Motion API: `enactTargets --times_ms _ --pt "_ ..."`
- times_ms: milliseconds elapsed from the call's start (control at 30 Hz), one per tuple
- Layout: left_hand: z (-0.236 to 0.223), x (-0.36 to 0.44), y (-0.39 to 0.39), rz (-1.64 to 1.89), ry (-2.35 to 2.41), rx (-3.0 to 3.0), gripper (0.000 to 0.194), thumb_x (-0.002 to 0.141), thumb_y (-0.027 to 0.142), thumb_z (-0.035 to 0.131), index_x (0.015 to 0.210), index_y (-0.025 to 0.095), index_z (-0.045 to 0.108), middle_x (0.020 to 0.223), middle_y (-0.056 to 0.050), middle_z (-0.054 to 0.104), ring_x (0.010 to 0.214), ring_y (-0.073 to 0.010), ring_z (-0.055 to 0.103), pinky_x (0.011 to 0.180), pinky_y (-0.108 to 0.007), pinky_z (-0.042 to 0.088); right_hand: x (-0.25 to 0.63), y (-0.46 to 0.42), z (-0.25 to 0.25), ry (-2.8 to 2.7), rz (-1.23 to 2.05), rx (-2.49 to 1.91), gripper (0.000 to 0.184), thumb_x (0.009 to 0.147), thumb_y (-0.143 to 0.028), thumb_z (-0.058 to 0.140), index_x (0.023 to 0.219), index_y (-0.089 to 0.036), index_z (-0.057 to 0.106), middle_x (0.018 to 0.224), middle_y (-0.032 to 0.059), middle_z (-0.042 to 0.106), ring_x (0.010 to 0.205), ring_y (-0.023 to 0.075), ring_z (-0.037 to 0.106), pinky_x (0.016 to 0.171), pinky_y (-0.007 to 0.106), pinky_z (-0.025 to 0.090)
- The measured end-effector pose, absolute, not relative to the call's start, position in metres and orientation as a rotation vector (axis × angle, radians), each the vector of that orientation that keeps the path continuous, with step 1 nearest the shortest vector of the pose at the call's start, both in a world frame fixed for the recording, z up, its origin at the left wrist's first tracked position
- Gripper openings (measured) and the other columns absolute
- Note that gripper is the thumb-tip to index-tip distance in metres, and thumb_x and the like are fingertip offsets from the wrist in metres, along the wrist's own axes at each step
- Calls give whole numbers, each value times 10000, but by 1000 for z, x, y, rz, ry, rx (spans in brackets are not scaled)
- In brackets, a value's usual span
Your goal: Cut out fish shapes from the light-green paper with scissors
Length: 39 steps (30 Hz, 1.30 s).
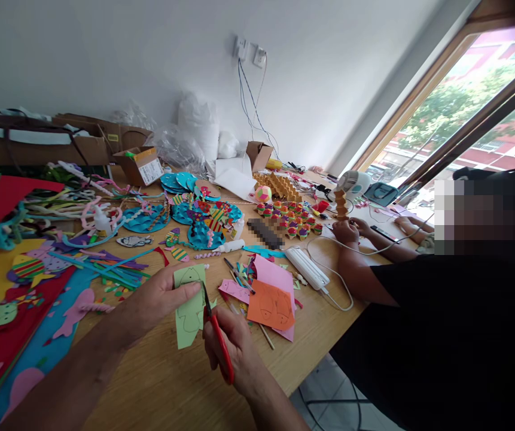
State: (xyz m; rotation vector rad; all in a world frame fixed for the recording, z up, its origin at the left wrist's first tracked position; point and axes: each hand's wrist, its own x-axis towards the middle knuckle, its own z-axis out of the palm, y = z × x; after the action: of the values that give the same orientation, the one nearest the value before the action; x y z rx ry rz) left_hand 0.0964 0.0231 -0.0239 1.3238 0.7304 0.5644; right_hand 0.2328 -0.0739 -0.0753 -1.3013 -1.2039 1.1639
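Observation:
My left hand (174,294) pinches a piece of light green paper (188,323) with a fish outline drawn on it, thumb on top. Red-handled scissors (221,347) are in my right hand (239,344), fingers wrapped around the handle. The dark blades point up and away, at the paper's right edge; whether they are cutting into it I cannot tell. Just right of the paper lie an orange sheet (271,304) with drawn fish shapes and a pink sheet (279,278) partly under it. A small pink paper strip (234,290) rests beside them.
Paper scraps, pens and blue decorated pieces (147,218) spread over the wooden table (149,371). A white power strip (306,268) with its cable lies to the right. A co-worker in black (401,335) sits there, hands around a brown egg-carton piece (340,203). Cardboard boxes (138,166) stand behind.

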Motion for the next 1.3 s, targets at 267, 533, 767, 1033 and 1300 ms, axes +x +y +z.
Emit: enactTargets --times_ms 267,533,767,1033,1300 --pt "-28 95 25 552 702 1364 246 749 409 677 719 192 566 626 71 563 581 -109 509 539 -204 405 235 -74 -80 -1209 1168 -1289 362 884 -403 531 601 -210 414 441 -74 404 377 69 357 369 168 285" --pt "-30 93 27 546 669 1417 231 785 412 632 746 204 539 630 62 591 594 -128 548 563 -223 431 234 -74 -83 -1212 1164 -1263 351 887 -391 522 604 -208 423 437 -74 412 371 70 359 375 170 289" --pt "-34 93 29 550 658 1400 237 807 414 627 771 194 545 670 64 539 634 -117 497 596 -213 421 236 -74 -80 -1224 1173 -1259 401 893 -476 523 611 -208 424 443 -68 418 375 71 354 371 172 288" --pt "-34 89 30 527 653 1381 206 803 391 647 848 197 593 683 57 603 627 -117 510 580 -205 417 239 -75 -74 -1250 1203 -1250 444 884 -531 526 600 -205 424 434 -67 402 370 67 339 365 171 269" --pt "-30 87 30 487 724 1406 229 762 408 658 765 185 609 665 51 593 600 -112 490 525 -201 398 238 -76 -72 -1239 1250 -1239 469 866 -576 535 602 -207 415 433 -71 391 365 63 329 360 172 262"
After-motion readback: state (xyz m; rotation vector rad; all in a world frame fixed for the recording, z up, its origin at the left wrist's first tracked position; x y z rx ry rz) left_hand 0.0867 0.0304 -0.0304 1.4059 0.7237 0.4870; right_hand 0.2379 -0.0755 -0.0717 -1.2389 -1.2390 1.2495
